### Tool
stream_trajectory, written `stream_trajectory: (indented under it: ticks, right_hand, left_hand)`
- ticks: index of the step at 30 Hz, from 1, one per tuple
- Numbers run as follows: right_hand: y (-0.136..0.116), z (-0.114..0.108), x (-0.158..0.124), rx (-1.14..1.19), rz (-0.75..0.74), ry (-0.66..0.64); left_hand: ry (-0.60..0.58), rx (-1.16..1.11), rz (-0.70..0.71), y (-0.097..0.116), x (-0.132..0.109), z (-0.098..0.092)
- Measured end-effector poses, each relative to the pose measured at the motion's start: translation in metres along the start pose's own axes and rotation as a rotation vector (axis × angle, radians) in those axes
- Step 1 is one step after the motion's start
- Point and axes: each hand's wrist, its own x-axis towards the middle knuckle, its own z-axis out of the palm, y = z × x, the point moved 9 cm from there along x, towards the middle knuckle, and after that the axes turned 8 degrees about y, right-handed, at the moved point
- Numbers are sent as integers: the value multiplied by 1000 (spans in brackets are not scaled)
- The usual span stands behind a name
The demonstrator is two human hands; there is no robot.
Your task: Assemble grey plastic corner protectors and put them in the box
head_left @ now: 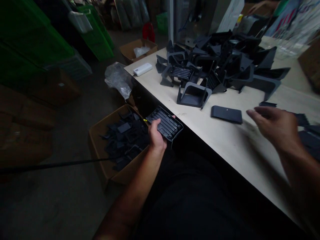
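My left hand (157, 135) is closed around a dark ribbed plastic panel (166, 124), thumb on its ribbed face. It holds the panel tilted, just off the table's edge and beside a cardboard box (117, 176) of dark plastic parts (125, 133). Over the table, my right hand (277, 128) is slightly blurred, its fingers loosely bent and apart, with nothing visible in them. A dark, smooth rectangular plastic piece (226, 114) lies on the table just left of that hand. Several flat dark parts (310, 140) lie to its right, partly hidden by my wrist.
On the white table (185, 116), a large heap of dark angular plastic brackets (212, 63) spreads across the far side. A white power bank-like object (142, 69) lies near the corner. Cardboard boxes (25, 126) and green crates (96, 36) stand left. Another person's arm (265, 6) shows at upper right.
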Motion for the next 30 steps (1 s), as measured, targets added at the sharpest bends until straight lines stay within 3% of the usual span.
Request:
stream_trajectory:
  ticks: [2, 4, 7, 9, 12, 17, 20, 23, 25, 28, 30]
  right_hand:
    - [-37, 16, -37, 161, -98, -165]
    - [-76, 50, -91, 329, -110, -504]
    - [-113, 103, -174, 571, 119, -969]
    - [-124, 126, -205, 689, 260, -1065]
    - [-121, 150, -225, 764, 352, -1055]
    - [-103, 176, -222, 412, -47, -944]
    - [-84, 193, -214, 173, -124, -844]
    - [-79, 200, -214, -13, -183, -817]
    - [-85, 192, -213, -62, -230, -843]
    - [-107, 158, -193, -2, -394, -873]
    - [-115, 127, -155, 20, -491, -780]
  left_hand:
    - [10, -9, 10, -3, -2, 6]
    - [18, -10, 29, -6, -5, 14]
    - [41, 20, 81, -10, -10, 18]
    - [61, 69, 119, -13, -11, 13]
    - [81, 148, 199, -6, 0, -3]
    - [132, 220, 563, 56, 32, -26]
    - [121, 197, 682, 85, 45, -26]
    - [121, 159, 636, 92, 52, -27]
    - [140, 134, 551, 89, 56, -34]
    - [92, 88, 344, 76, 64, -44]
    - [33, 49, 195, 65, 65, -50]
